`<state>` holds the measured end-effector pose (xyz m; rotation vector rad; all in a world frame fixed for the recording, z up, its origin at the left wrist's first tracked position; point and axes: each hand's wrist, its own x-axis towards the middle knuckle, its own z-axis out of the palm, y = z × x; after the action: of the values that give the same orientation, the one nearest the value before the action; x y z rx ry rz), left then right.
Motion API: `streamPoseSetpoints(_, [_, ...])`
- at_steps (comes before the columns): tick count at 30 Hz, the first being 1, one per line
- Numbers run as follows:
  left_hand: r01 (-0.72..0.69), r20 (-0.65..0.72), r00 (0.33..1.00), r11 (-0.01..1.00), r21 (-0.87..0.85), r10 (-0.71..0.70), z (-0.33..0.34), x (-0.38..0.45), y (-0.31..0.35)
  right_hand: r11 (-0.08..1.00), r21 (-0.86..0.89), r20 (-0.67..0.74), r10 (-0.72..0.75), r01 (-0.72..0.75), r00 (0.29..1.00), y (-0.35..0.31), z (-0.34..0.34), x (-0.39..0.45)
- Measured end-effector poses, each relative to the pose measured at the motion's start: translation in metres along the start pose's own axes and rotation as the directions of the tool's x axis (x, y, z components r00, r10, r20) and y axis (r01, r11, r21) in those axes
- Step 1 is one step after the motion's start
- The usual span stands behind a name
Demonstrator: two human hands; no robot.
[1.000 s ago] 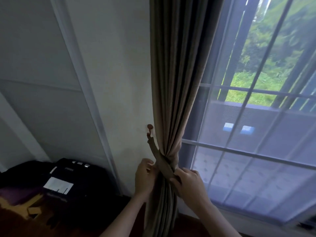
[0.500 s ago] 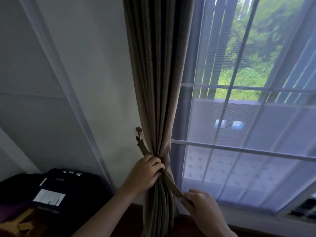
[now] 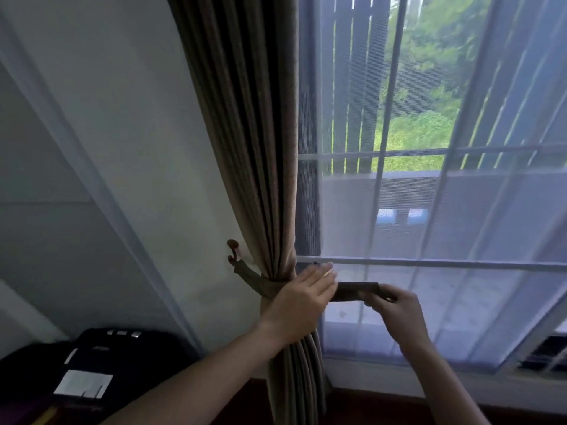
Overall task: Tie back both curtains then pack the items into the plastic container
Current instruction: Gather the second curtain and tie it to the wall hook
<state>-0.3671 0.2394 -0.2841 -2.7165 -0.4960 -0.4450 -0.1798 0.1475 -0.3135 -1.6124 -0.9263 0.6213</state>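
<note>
I'm standing at the window (image 3: 429, 179), and the brown curtain (image 3: 254, 148) is hanging bunched against its left edge. Just left of the curtain, the wall hook (image 3: 232, 251) is carrying one end of the tieback (image 3: 356, 291), which is wrapping round the gathered folds. My left hand (image 3: 302, 305) is lying flat on the curtain's waist, fingers straight and pressing the bundle in. My right hand (image 3: 395, 311), to the curtain's right, is pinching the strap's free end and holding it out level. So I'm judging this curtain half tied: the loose end is not yet hooked. No second curtain or plastic container is showing.
</note>
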Motion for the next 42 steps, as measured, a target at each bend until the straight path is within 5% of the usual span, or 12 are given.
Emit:
streamPoseSetpoints(4, [-0.069, 0.319, 0.948, 0.974, 0.215, -0.004, 0.009, 0.034, -0.015, 0.980, 0.188, -0.005, 0.071, -0.069, 0.997, 0.009, 0.005, 0.003])
streamPoseSetpoints(7, [0.013, 0.433, 0.885, 0.941, 0.339, -0.169, 0.010, 0.042, -0.027, 0.932, 0.331, -0.021, 0.161, -0.145, 0.987, 0.016, 0.014, 0.009])
streamPoseSetpoints(11, [0.053, 0.404, 0.862, 0.848, 0.527, -0.305, 0.025, 0.032, -0.055, 0.758, 0.587, 0.021, 0.337, -0.285, 0.941, 0.027, 0.033, 0.024])
streamPoseSetpoints(15, [0.164, 0.407, 0.809, 0.828, 0.536, -0.424, 0.021, 0.017, -0.069, 0.572, 0.745, 0.136, 0.373, -0.343, 0.918, 0.028, 0.073, 0.036])
streamPoseSetpoints(20, [0.362, 0.381, 0.717, 0.780, 0.511, -0.583, 0.016, -0.028, -0.099, 0.442, 0.786, 0.269, 0.385, -0.432, 0.883, 0.011, 0.129, 0.046])
streamPoseSetpoints(25, [0.470, 0.377, 0.661, 0.750, 0.465, -0.649, 0.004, -0.064, -0.132, 0.334, 0.700, 0.445, 0.487, -0.631, 0.752, -0.016, 0.192, 0.054])
streamPoseSetpoints(28, [0.514, 0.351, 0.650, 0.730, 0.450, -0.674, -0.001, -0.080, -0.144, 0.442, 0.586, 0.515, 0.444, -0.679, 0.734, -0.035, 0.221, 0.058])
streamPoseSetpoints(33, [0.486, 0.247, 0.756, 0.773, 0.407, -0.606, 0.006, -0.099, -0.170, 0.721, 0.399, 0.523, 0.328, -0.566, 0.786, -0.045, 0.251, 0.068])
streamPoseSetpoints(42, [0.349, 0.382, 0.773, 0.842, 0.412, -0.507, -0.006, -0.108, -0.193, 0.914, 0.256, 0.505, 0.152, -0.315, 0.850, -0.043, 0.285, 0.085])
